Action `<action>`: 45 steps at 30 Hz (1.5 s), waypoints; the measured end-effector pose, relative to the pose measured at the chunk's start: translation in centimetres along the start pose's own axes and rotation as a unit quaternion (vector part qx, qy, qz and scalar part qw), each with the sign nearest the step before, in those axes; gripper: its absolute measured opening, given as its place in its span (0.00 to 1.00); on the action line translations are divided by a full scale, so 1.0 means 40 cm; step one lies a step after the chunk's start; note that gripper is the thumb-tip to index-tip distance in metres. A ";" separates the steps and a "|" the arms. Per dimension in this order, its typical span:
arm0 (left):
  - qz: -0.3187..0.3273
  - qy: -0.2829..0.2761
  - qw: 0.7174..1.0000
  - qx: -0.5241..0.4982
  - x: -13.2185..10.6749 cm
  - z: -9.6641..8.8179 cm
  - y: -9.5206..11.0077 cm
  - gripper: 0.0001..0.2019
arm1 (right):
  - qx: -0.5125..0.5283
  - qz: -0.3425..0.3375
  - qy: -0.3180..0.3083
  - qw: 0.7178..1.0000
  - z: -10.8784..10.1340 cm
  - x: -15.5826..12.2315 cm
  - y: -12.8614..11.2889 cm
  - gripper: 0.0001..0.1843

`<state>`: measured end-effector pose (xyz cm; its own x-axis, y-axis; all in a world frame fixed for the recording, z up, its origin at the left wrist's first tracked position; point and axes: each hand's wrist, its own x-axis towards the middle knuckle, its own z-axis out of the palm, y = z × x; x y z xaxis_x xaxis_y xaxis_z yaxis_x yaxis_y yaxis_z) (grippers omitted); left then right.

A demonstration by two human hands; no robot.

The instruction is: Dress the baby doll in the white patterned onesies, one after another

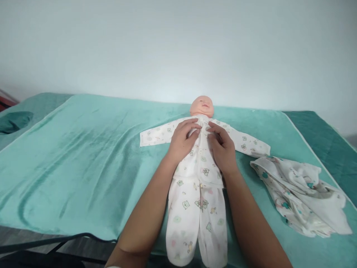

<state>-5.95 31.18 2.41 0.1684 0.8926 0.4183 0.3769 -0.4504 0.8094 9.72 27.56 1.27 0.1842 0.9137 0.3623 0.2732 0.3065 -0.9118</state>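
A baby doll [202, 106] lies on its back on a teal blanket [83, 149], head toward the wall. It wears a white printed shirt [158, 134] with sleeves spread wide and matching footed trousers [184, 219]. My left hand [182, 140] rests on the doll's chest left of the shirt's front opening, fingers curled onto the fabric near the collar. My right hand [222, 146] lies on the chest right of the opening, fingertips pinching the shirt edge. Both sets of fingertips meet at the upper chest.
A crumpled white printed garment [301, 193] lies on the blanket to the doll's right. A darker green cover [326, 145] shows at the right, and a dark green cloth [13, 121] at the far left. The near edge drops to a dark floor.
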 end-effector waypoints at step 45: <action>-0.018 -0.275 0.957 -0.095 -0.004 -0.112 0.020 0.07 | 0.003 -0.125 -0.079 0.989 -0.035 0.006 -0.006 0.10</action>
<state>-9.76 30.57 4.86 0.6319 0.7602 0.1510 0.2281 -0.3686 0.9012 11.02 27.34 1.84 -0.0379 0.8394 0.5422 0.2868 0.5289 -0.7988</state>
